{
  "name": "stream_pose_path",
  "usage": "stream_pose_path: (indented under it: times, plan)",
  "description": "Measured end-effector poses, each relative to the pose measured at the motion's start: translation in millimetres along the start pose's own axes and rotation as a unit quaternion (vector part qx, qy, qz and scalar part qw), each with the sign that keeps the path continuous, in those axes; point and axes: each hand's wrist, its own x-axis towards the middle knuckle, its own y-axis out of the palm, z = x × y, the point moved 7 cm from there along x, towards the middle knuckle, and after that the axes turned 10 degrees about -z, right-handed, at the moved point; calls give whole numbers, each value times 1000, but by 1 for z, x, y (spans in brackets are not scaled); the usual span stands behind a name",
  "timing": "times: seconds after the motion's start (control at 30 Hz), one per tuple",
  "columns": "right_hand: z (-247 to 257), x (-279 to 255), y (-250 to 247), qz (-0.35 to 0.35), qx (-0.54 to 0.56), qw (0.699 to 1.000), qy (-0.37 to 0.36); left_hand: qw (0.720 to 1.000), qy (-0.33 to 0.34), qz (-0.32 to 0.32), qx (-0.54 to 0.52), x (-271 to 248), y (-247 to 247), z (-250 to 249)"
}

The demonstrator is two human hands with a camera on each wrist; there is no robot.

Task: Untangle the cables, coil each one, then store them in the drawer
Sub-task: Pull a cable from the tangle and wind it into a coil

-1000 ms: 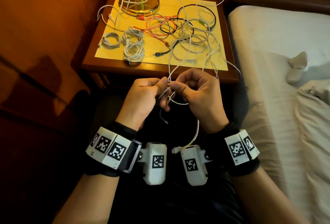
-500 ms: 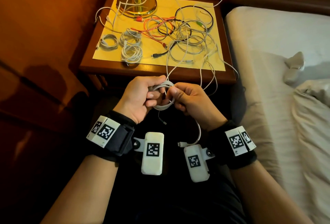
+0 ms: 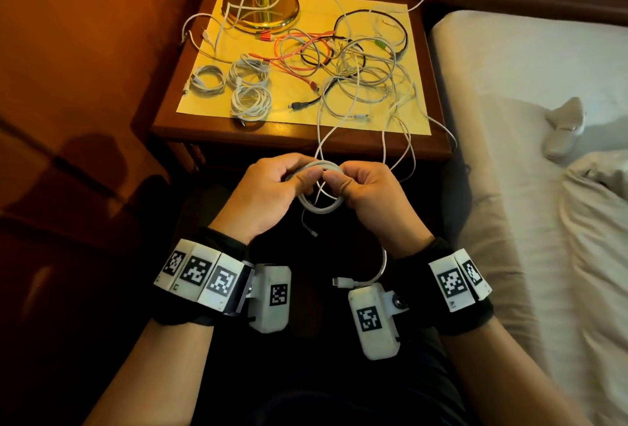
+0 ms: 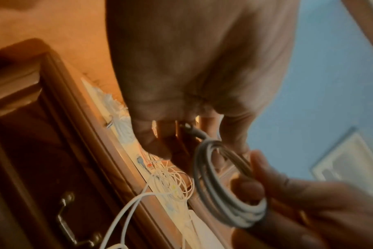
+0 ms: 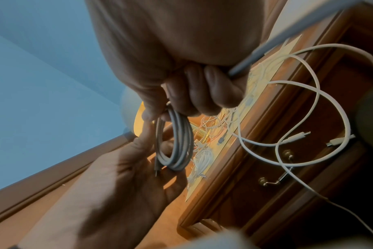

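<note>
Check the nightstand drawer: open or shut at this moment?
Shut. In the right wrist view the drawer front sits flush in the nightstand, its handle untouched; both hands are on the white cable coil.

A bedroom is showing here: a bed [image 3: 530, 92] with white sheets is lying at the right, beside a wooden nightstand [image 3: 238, 135] carrying a brass lamp base [image 3: 261, 13] at upper centre.

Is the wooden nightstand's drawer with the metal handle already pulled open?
No: in the right wrist view the wooden drawer front sits flush in the nightstand, its metal handle untouched.
</note>
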Motion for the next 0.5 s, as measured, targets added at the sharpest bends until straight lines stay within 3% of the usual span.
stream_pose_path:
  times: [0.07,0.17,0.37,0.5]
  plan:
    - [3,-2,-1,7,8,1000,-4,999,18,8,30,-1,-2,-2]
    - [7,-6,-1,12,42,999,-4,999,3,37,-15,-4,-1,-2]
    - [5,-12,-5,9,187,982,25,993,-29,-37,-107,-6,-14,-4]
    - [8,-13,-12,-1,157,987,-19,988,-37,-45,-146,-9,-17,-9]
